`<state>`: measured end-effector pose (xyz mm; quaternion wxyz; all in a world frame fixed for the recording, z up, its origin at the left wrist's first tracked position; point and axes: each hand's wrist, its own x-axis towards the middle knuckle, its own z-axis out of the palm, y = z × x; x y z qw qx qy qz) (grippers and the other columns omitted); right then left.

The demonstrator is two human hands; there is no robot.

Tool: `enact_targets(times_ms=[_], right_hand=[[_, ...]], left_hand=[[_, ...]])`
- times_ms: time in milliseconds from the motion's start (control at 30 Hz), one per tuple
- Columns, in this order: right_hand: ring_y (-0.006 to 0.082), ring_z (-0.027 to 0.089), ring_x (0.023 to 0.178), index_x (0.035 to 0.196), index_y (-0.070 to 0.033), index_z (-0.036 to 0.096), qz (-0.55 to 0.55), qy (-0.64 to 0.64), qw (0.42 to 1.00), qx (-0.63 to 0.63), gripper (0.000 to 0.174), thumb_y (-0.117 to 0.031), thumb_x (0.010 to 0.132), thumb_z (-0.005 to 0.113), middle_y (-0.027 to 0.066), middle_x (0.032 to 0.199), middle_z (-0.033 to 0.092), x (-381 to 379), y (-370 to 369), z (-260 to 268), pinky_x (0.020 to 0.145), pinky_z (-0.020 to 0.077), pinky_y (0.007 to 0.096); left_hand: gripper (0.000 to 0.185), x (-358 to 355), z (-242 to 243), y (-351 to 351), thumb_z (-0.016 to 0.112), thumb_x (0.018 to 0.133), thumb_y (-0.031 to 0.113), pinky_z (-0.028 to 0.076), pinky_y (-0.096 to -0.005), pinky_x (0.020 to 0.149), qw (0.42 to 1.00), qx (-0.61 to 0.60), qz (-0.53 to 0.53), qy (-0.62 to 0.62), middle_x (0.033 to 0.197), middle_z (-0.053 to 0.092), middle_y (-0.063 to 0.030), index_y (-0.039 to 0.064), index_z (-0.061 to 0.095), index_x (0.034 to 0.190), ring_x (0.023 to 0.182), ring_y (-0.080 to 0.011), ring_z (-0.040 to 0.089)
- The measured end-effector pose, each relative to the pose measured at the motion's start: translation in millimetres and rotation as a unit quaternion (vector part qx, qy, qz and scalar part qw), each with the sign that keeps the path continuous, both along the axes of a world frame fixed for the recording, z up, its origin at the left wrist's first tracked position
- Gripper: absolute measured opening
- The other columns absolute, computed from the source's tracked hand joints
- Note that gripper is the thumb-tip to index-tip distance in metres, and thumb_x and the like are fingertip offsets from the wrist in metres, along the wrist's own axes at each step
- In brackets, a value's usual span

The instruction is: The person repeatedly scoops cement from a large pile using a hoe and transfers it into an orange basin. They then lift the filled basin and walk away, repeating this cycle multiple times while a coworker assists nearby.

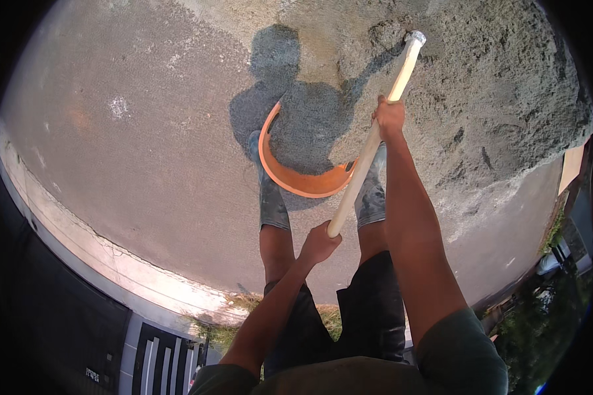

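Note:
Both my hands grip the pale wooden handle [360,175] of a long tool, probably a hoe. My left hand [321,242] closes around its near end, in front of my knees. Farther up the shaft is my right hand [389,118]. A metal collar [416,36] caps the far end, at the edge of the grey sand or mortar heap [494,94]; no blade can be made out. Between my shins sits an orange plastic scoop-shaped basket [309,186], its curved wall towards me. Grey grainy material lies within the curve. The handle crosses over its right end.
My boots [273,197] stand either side of the basket on grey pavement [153,163]. My shadow [276,54] falls ahead. Behind me run a pale concrete kerb [128,261], grass tufts [222,333] and a dark gate [54,296]. Plants [533,326] grow at lower right.

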<state>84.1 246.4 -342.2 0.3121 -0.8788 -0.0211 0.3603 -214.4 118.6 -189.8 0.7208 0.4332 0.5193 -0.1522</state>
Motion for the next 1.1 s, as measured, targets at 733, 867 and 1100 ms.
enact_targets(times_ms=[733, 867, 1100], right_hand=[[0.0147, 0.052, 0.064, 0.13, -0.002, 0.025, -0.26, 0.083, 0.93, 0.246, 0.044, -0.014, 0.097, 0.051, 0.0086, 0.079, 0.048, -150.5, -33.8, 270.8, 0.058, 0.0486, 0.0312], [0.0187, 0.057, 0.073, 0.131, -0.007, 0.024, -0.065, -0.144, 0.876, 0.457, 0.049, -0.01, 0.093, 0.055, 0.0142, 0.093, 0.055, 19.7, 61.8, 349.4, 0.066, 0.0525, 0.0391], [0.0112, 0.049, 0.052, 0.11, -0.001, 0.046, 0.093, -0.096, 0.969, 0.206, 0.034, -0.028, 0.094, 0.059, 0.002, 0.069, 0.05, 226.0, 144.9, 326.7, 0.049, 0.0475, 0.025]], left_hand=[[0.025, -174.7, 61.4, 48.7, 0.067, 0.077, 0.023, 0.052, -0.0449, 0.074, 0.967, 0.158, -0.202, -0.004, 0.09, 0.068, -0.0153, 0.012, 0.066, 0.099, 0.086, -0.0362, 0.066], [0.028, 95.3, 25.6, 155.1, 0.069, 0.076, 0.025, 0.051, -0.0417, 0.075, 0.941, 0.26, -0.127, -0.177, 0.089, 0.069, -0.0126, 0.011, 0.067, 0.1, 0.085, -0.0317, 0.067], [0.048, 323.7, 102.6, 194.7, 0.071, 0.079, 0.027, 0.054, -0.039, 0.076, 0.943, 0.239, 0.017, -0.233, 0.092, 0.068, -0.0191, -0.002, 0.058, 0.114, 0.083, -0.0313, 0.068]])
